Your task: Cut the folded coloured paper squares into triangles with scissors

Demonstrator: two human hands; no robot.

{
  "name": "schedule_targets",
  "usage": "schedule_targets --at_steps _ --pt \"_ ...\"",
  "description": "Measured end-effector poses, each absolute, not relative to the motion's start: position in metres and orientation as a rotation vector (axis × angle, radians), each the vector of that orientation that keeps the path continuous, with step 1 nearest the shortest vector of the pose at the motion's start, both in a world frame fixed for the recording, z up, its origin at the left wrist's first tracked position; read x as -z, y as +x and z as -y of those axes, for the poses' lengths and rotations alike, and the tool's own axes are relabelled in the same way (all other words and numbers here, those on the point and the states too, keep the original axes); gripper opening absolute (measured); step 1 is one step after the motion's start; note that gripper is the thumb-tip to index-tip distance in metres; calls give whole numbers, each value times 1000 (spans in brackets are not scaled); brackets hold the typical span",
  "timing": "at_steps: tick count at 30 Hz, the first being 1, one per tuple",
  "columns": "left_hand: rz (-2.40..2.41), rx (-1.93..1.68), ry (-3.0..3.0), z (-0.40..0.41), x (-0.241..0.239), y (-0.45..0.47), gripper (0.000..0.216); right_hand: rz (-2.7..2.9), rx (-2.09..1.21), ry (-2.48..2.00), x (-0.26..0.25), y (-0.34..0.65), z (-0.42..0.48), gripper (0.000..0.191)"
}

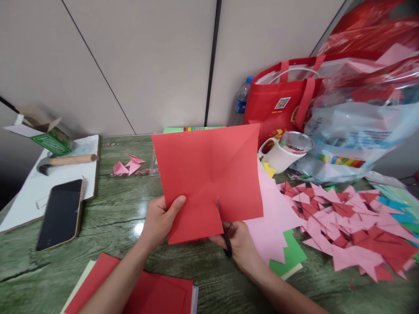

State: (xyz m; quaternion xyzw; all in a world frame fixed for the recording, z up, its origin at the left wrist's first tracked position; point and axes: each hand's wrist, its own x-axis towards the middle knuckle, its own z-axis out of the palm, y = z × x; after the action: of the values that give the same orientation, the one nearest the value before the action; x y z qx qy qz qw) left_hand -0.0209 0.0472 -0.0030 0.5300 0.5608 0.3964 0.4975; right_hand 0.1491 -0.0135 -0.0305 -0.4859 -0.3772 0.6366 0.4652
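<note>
My left hand (161, 218) pinches the lower left edge of a creased red paper sheet (209, 174), held upright over the green table. My right hand (237, 242) is closed round black-handled scissors (225, 237). Their blade tip reaches up into the sheet's bottom edge, along a crease. Below my arms lies a stack of red sheets (153, 292). Pink and green sheets (278, 231) lie flat just right of my right hand.
A heap of folded pink and red paper triangles (353, 226) fills the right side. A white mug (281, 152), red tote bag (284, 100) and plastic bags stand behind. At left are a phone (60, 213), a hammer (67, 161) and an open box (42, 131).
</note>
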Motion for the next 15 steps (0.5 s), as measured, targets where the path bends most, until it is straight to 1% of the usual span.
schedule_targets --at_steps 5,10,15 --pt "-1346 -948 1294 -46 1 -20 28 922 -1528 -1228 28 147 12 31" --pt "-1335 -955 1271 -45 1 -20 28 909 -1456 -1244 27 144 11 32" --pt "-1315 -930 1266 -44 1 -20 29 958 -1451 -1306 31 146 13 28"
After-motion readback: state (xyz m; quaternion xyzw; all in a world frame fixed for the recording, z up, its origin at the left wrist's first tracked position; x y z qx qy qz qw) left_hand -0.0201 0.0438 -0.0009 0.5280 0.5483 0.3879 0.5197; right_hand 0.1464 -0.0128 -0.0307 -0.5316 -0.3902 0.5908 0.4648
